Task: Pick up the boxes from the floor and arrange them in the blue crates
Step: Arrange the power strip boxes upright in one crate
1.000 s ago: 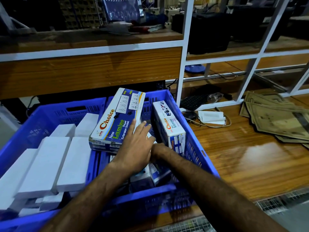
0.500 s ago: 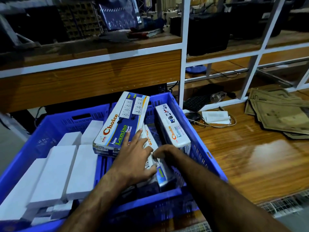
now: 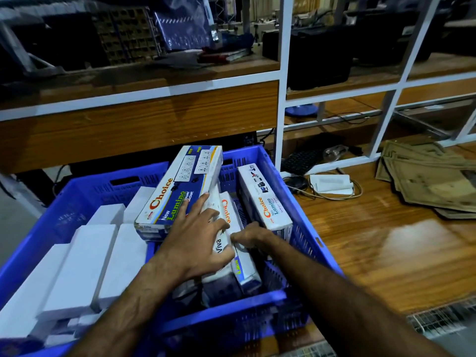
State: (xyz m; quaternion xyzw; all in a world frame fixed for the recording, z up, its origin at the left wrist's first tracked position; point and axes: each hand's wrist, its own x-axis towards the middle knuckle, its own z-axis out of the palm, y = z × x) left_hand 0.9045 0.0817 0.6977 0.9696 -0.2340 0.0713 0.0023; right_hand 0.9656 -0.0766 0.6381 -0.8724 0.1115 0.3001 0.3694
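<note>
A blue crate on the wooden floor holds several white boxes. A large Choice Lumino box lies tilted across the middle. A narrow Choice Viva box stands on edge between it and another Choice box leaning on the crate's right wall. My left hand lies over the Viva box, fingers spread and thumb round its near side. My right hand grips the same box from the right with curled fingers. Plain white boxes fill the crate's left half.
A white-framed wooden shelf rises just behind the crate. On the floor to the right lie a white adapter with cable, a black keyboard and flattened cardboard. A metal grate runs at the lower right.
The Viva box has come up on edge from low in the crate, between my hands. My left hand has shifted onto it. The view has moved closer.
</note>
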